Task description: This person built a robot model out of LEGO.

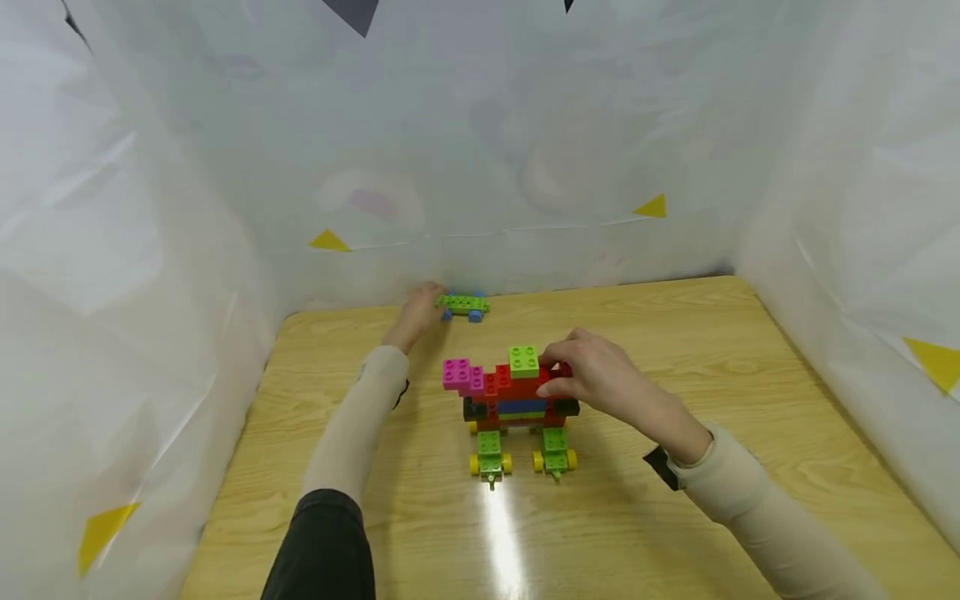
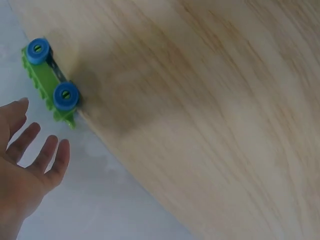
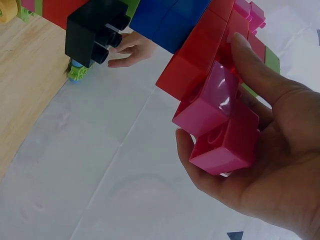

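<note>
A toy-brick figure (image 1: 517, 388) in red, blue, black and pink stands mid-table, topped by a light green brick (image 1: 524, 361). Beneath it are two green wheeled bases (image 1: 489, 443) with yellow wheels. My right hand (image 1: 603, 379) grips the figure's upper right end, its thumb across a red brick and fingers around the far side. Dark pink bricks (image 3: 225, 130) show beside that palm in the right wrist view. By the table's far edge is a green wheeled base (image 2: 46, 80) with blue wheels. My left hand (image 1: 418, 315) reaches beside its left end, fingers spread and loosely bent.
The wooden table (image 1: 675, 333) ends at a pale sheet wall (image 1: 487, 150) behind the blue-wheeled base. More sheeting hangs along the left and right sides. Yellow triangles (image 1: 330, 241) mark the sheets.
</note>
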